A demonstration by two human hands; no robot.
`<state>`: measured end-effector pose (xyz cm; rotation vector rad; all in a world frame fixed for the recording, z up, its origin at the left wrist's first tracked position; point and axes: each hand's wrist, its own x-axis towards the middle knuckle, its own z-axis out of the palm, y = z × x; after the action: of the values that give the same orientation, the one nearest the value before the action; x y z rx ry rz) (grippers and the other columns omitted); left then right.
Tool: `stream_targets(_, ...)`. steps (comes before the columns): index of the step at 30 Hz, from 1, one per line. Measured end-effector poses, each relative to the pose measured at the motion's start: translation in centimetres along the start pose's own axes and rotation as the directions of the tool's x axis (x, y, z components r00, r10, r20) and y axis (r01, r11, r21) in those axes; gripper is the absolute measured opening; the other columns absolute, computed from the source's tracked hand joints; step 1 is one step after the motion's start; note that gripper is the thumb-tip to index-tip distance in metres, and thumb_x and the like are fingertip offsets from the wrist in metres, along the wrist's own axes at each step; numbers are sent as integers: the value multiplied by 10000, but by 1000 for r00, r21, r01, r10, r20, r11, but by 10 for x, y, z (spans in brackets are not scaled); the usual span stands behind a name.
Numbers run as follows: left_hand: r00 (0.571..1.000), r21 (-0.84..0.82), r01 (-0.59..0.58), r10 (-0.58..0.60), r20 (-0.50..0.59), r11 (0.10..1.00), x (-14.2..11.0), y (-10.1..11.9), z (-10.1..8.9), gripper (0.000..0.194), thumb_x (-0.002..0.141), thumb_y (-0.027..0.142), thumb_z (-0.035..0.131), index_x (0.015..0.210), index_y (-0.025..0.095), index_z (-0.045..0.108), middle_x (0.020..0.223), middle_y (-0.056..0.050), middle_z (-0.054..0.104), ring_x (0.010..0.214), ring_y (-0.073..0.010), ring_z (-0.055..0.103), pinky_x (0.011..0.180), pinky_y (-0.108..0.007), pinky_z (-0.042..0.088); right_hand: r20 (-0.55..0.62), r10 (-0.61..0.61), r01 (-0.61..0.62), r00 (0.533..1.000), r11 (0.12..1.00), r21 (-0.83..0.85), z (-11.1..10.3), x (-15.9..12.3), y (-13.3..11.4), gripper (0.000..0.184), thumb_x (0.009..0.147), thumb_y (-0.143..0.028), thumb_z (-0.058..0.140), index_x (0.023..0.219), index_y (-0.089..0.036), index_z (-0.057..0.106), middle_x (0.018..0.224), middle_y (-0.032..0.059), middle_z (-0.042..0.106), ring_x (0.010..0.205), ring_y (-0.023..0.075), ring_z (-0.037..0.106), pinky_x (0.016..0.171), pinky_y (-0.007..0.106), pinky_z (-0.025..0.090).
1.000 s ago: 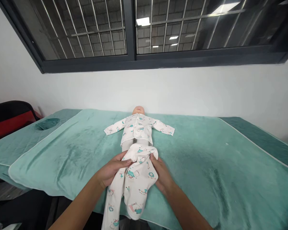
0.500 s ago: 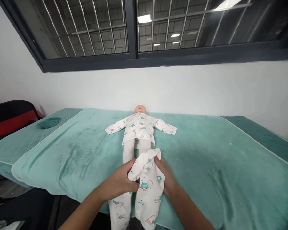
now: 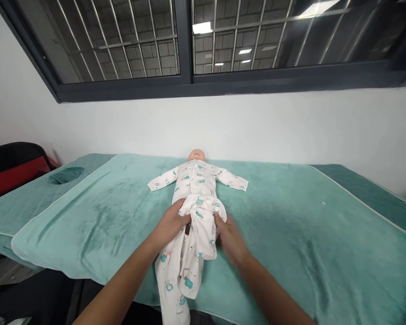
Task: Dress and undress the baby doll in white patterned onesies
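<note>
A baby doll lies on its back, wearing a white printed shirt with both sleeves spread out. Over its legs are white baby trousers with the same teal print, and the waist end now reaches the shirt's hem. My left hand grips the trousers' left edge, thumb on top. On the opposite edge, my right hand pinches the cloth between thumb and fingers. One trouser leg hangs past the near edge of the bed; the other is bunched and folded. The doll's legs are hidden under the cloth.
Teal plush covers the massage bed, which has a face hole at its left end. Behind it stand a white wall and a dark-framed window with bars. A black and red object is at far left.
Both hands have moved up along the doll, drawing the trousers' waist from the lower legs to the shirt hem. The trouser leg on the right has bunched up higher.
</note>
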<state>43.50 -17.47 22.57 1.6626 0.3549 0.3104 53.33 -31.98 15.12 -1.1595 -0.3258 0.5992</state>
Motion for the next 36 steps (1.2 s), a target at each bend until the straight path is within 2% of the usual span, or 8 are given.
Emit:
stream_targets(3, 990, -42, 74, -68, 126, 996, 2, 10, -6, 392, 686, 159, 637, 1075, 174, 689, 838, -37, 699, 769, -226, 613, 730, -311, 470, -51, -242, 195, 969, 875, -444, -6, 23, -13, 297, 828, -518, 605, 817, -223, 644, 836, 25, 673, 837, 220, 573, 779, 325, 437)
stream_targets(6, 978, 18, 94, -96, 186, 995, 16, 11, -14, 427, 664, 147, 633, 1086, 197, 677, 965, -32, 702, 884, -253, 620, 770, -321, 473, -39, -301, 220, 953, 774, -594, -9, 49, -19, 303, 841, -495, 540, 734, -214, 572, 737, -5, 610, 738, 187, 520, 703, 296, 390)
stream_targets(11, 990, 307, -25, 65, -121, 951, 58, -8, -14, 302, 630, 87, 570, 904, 183, 657, 921, -23, 683, 889, -231, 599, 787, -302, 428, -105, -318, 192, 942, 769, -609, -14, 80, -9, 321, 832, -511, 487, 775, -205, 565, 778, 18, 613, 752, 200, 519, 694, 308, 388)
stream_targets(14, 987, 345, -43, 93, -132, 938, 72, -15, -8, 299, 643, 87, 568, 908, 192, 657, 935, -18, 685, 905, -221, 596, 817, -302, 411, -136, -325, 176, 936, 765, -619, -19, 94, -7, 297, 820, -481, 493, 803, -203, 597, 852, 45, 650, 812, 226, 551, 760, 337, 403)
stream_targets(22, 983, -226, 169, -149, 103, 959, 58, -2, -32, 245, 751, 306, 706, 943, 155, 676, 922, -61, 693, 851, -218, 636, 720, -277, 444, -175, -330, 172, 928, 793, -584, -24, 111, -8, 236, 827, -437, 508, 847, -222, 604, 904, 23, 654, 881, 222, 546, 798, 326, 392)
stream_targets(28, 985, -656, 81, -162, -64, 751, 81, -11, -55, 212, 695, 168, 763, 886, 160, 670, 835, -2, 675, 724, -125, 617, 660, -217, 477, -167, -279, 154, 946, 835, -528, -26, 108, -9, 202, 799, -403, 535, 813, -208, 584, 806, -6, 616, 800, 187, 524, 742, 287, 391)
stream_targets(31, 972, -744, 22, -188, -140, 668, 92, -25, -54, 247, 702, 127, 753, 932, 153, 669, 883, -10, 675, 765, -115, 627, 691, -200, 500, -145, -279, 167, 949, 837, -521, -24, 105, -11, 187, 786, -378, 542, 829, -204, 593, 832, -4, 620, 817, 186, 526, 753, 285, 389)
stream_targets(36, 994, -694, 28, -94, -58, 720, 88, -46, -47, 274, 735, 213, 764, 979, 174, 645, 939, -7, 660, 755, -108, 612, 691, -213, 505, -49, -350, 266, 935, 788, -556, -20, 90, -19, 217, 792, -278, 525, 969, -228, 640, 997, 23, 656, 930, 211, 564, 862, 327, 406)
